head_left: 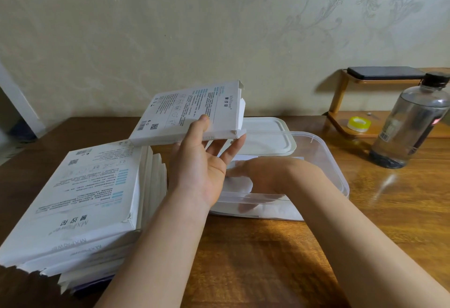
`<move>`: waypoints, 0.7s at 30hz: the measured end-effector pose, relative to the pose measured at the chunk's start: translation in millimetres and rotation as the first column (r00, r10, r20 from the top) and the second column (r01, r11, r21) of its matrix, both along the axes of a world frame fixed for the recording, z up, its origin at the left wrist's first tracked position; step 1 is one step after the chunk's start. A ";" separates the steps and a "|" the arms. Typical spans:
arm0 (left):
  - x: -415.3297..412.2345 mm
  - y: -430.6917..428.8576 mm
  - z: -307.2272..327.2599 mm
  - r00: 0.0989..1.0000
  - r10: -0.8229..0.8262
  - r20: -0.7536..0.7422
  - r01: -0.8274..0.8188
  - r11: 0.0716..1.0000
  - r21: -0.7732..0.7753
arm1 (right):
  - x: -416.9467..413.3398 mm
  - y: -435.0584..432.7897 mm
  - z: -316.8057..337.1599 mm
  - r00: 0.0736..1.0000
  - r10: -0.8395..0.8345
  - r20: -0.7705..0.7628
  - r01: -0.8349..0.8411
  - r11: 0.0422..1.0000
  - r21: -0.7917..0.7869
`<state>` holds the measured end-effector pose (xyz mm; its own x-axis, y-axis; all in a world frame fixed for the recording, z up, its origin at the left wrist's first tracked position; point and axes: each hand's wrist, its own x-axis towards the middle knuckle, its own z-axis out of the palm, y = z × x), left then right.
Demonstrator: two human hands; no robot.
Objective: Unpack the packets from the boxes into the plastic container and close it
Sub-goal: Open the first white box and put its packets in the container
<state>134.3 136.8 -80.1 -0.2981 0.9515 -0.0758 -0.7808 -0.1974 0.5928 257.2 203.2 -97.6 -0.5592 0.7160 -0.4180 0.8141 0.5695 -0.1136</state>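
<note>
white box (192, 110) is being pinched by the left hand (204, 161), thumb over spread fingers, above the table (243, 247), while the right hand (265, 173) is resting on packets (239, 183) inside the clear plastic container (341, 173), its fingers too hidden to tell.

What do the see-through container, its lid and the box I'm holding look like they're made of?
Container: clear glossy plastic, apparently; the packets inside show through its walls. Lid: opaque white plastic, probably, matte with a moulded rim. Box: thin white printed cardboard, with folded end flaps.
</note>
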 end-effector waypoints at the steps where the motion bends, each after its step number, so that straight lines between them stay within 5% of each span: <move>1: -0.1 0.2 0.2 1.000 0.001 0.002 -0.001 1.000 -0.002 | 0.4 0.3 -1.1 1.000 0.000 -0.010 0.000 1.000 0.006; 5: -1.0 -0.2 -0.8 1.000 0.004 0.006 -0.004 1.000 -0.009 | 8.3 -3.9 15.3 0.991 -0.031 -0.133 0.039 0.998 0.057; 7: -1.2 -0.3 -0.2 1.000 -0.002 0.007 0.002 1.000 -0.007 | 21.7 -4.9 36.0 0.930 -0.141 -0.338 0.191 0.974 0.120; 11: 0.0 -1.6 1.0 1.000 -0.003 -0.008 0.003 1.000 -0.003 | 42.2 -4.4 60.1 0.485 -0.250 -0.838 0.418 0.908 -0.029; 21: 3.7 -5.7 2.3 0.997 -0.013 -0.079 0.015 0.999 0.028 | 32.1 -6.2 53.0 0.100 -0.350 -0.932 0.169 0.929 -0.331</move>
